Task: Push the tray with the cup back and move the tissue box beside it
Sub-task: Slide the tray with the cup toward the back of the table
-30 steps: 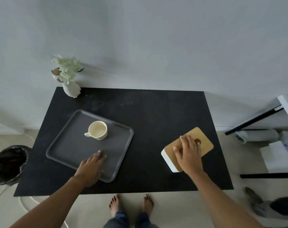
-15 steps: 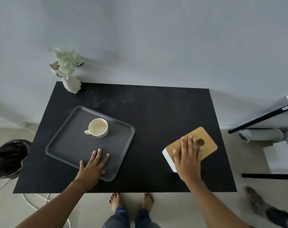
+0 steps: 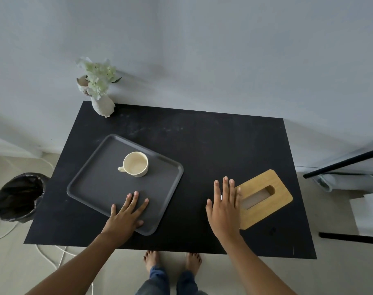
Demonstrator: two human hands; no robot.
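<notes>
Tray (image 3: 100,188): dark grey, lies skewed on the left half of the black worktop (image 3: 213,141), one corner near the front edge; bare worktop remains behind it, so the push back looks not yet finished
Cup (image 3: 136,163): cream, upright, handle to the left, stands on the far half of the tray, apart from its rim; appears empty
Left hand (image 3: 123,220): palm flat on the near corner of the tray, fingers (image 3: 133,201) spread and extended, gripping nothing; a flat press of this kind suits sliding the tray without tipping the cup
Tissue box (image 3: 266,194): wooden lid with an oval slot, lies at an angle on the right half of the worktop, well apart from the tray
Right hand (image 3: 223,211): open, fingers straight and close together, over the box's left end; judged placed to nudge the box sideways toward the tray, not to lift it
Contact, right hand: cannot tell whether the palm touches the box or hovers above it
Hidden: left end and white side of the box behind the right hand; near tray corner under the left palm
Hard to make out: whether tissue shows in the slot, which is in shade
Vase with pale flowers (image 3: 102,103): far left corner, against the wall, clear of the tray's likely path
Bin (image 3: 17,196): on the floor left of the worktop
Cut off: dark frame and pale items at the right edge, not identifiable
</notes>
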